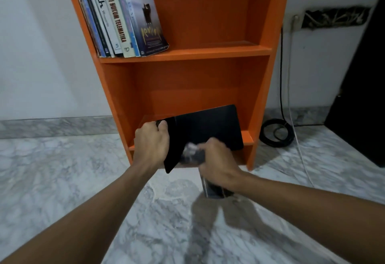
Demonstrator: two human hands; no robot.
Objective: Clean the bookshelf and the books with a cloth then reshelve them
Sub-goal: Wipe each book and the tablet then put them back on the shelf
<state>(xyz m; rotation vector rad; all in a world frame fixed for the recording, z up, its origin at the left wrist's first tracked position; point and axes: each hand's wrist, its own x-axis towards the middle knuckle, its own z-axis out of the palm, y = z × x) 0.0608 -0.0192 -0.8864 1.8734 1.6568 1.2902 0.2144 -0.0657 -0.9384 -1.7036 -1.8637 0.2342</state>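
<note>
An orange bookshelf [187, 54] stands against the white wall. Several books [123, 15] lean on the left of its upper shelf. In front of the empty bottom shelf, my left hand [151, 143] grips the left edge of a black book [208, 130]. My right hand [218, 161] is closed on a dark cloth [192, 155] pressed against the book's lower cover; the cloth's tail hangs below my wrist and is blurred.
Grey marble floor [83, 180] spreads in front of the shelf. A coiled black cable [275, 132] lies on the floor right of the shelf, with cords running up the wall. A dark piece of furniture [362, 96] fills the right edge.
</note>
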